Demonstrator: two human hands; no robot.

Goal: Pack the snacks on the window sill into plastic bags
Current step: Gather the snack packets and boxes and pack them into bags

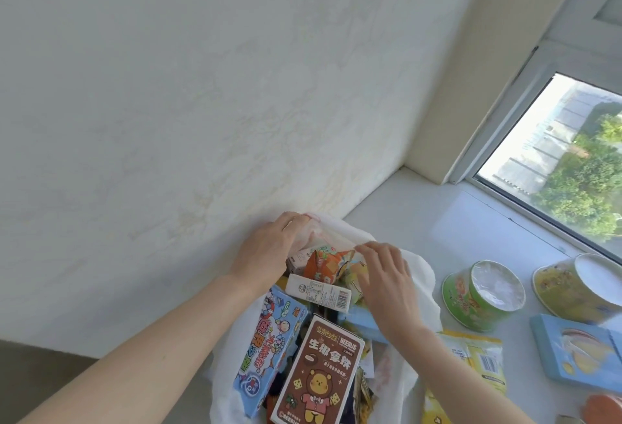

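A white plastic bag (422, 292) stands on the window sill (447, 231), full of snacks. A brown carton with a bear (318, 373), a blue cartoon box (272, 339) and a white bar-coded pack (318, 290) stick out of it. My left hand (269, 248) grips the bag's far left rim. My right hand (387, 277) reaches into the bag's mouth, fingers curled at an orange snack packet (324, 267) and the rim; whether it grips the packet is unclear.
On the sill to the right lie a green bowl tub (484, 294), a yellow bowl tub (572, 289), a blue box (579, 351), a yellow packet (478, 356) and an orange item (602, 408). A white wall rises on the left; the window (555, 154) is on the right.
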